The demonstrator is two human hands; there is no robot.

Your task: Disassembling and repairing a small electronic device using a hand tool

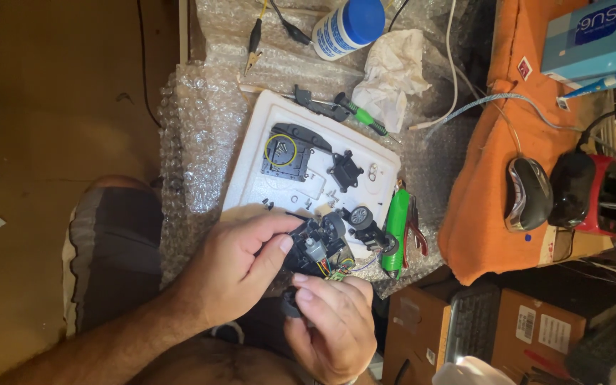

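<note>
- Bubble wrap [201,135] covers the work surface, with a white foam tray [265,117] on it.
- Just below the tray, the left hand [233,267] and right hand [333,321] both close around a small black mechanism with wires [319,249].
- An orange cloth [490,150] with a computer mouse [527,194] lies right of the tray.
- Brown floor [51,107] shows left of it.

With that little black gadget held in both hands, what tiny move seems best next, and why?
Probably steady the black mechanism with the right hand while the left hand works its upper edge. Both hands already pinch it above the white tray, and thin coloured wires hang loose beneath.
</note>
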